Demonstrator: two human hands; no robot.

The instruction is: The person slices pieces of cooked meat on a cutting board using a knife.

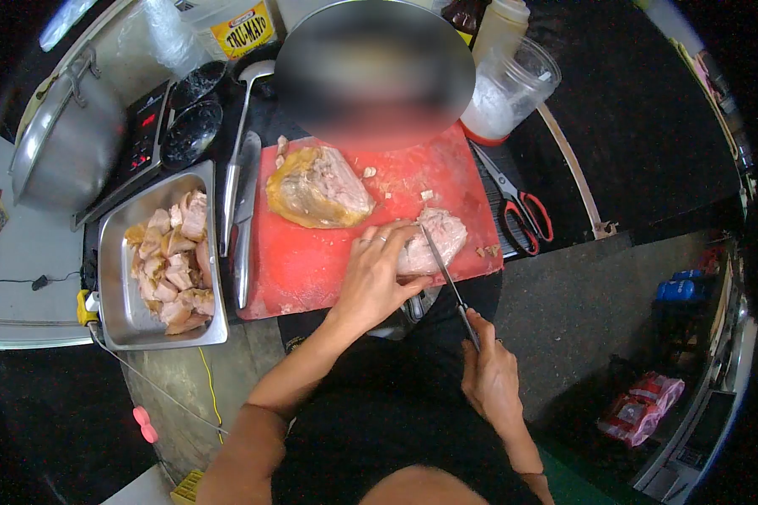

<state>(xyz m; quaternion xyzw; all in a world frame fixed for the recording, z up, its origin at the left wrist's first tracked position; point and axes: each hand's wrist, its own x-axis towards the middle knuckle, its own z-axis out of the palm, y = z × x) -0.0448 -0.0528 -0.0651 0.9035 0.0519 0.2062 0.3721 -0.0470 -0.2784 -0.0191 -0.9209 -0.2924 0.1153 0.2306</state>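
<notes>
On the red cutting board (pixel 299 273), my left hand (pixel 377 268) grips a pale piece of cooked meat (pixel 448 238) near the board's front right edge. My right hand (pixel 490 370) is closed around the handle of a knife (pixel 443 271). Its blade lies across that piece, beside my left fingertips; how deep it has cut cannot be seen. Behind my left hand rests a larger chunk of cooked meat (pixel 322 192) with yellowish skin. Small scraps are scattered around the board. Cut meat chunks (pixel 173 265) fill part of a steel tray (pixel 114 332) at the left.
A long-handled ladle (pixel 237 156) and a second knife (pixel 245 227) lie between tray and board. Red-handled scissors (pixel 520 210) are to the right, below a clear plastic tub (pixel 514 88). A large pot (pixel 72 139) and a mayo bucket (pixel 236 34) stand at the back left.
</notes>
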